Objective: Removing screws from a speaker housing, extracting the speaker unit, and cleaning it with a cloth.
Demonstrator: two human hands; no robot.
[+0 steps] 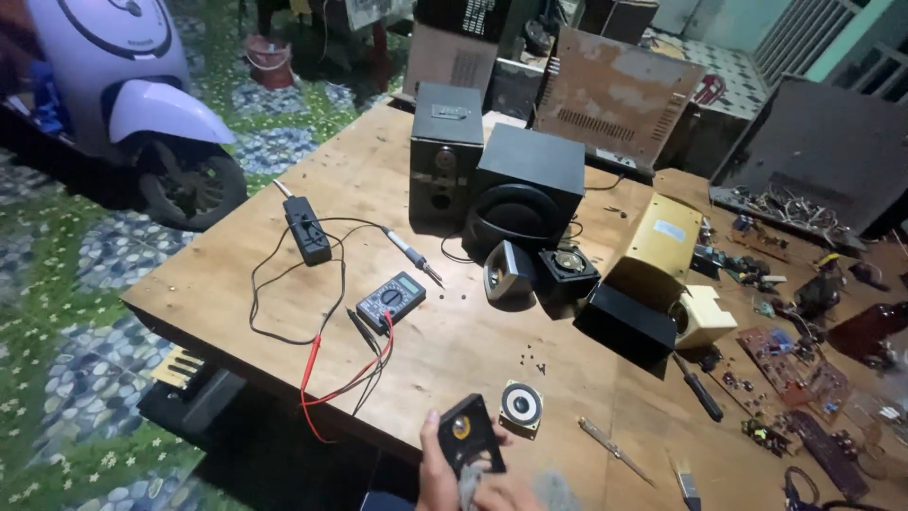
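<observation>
Fingers (437, 464) of the left hand (437, 478) grasp a black speaker panel (470, 435), bottom centre.
The right hand (506, 494), seemingly holding a grey cloth (470, 487), lies against it; a small round speaker (521, 407) sits just beside.

Wooden table (359, 180) matt, scuffed; speaker panel (470, 432) glossy black plastic; loose speaker (521, 407) shiny metal cone.

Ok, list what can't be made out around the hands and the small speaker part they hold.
- Hands, head view: cut off by the bottom edge; which is left or right is unclear.
- Black speaker part: lower end hidden by fingers and a grey cloth, itself blurred.
- Loose speaker driver: its underside is hidden.
- Screws: too small to count.
</observation>
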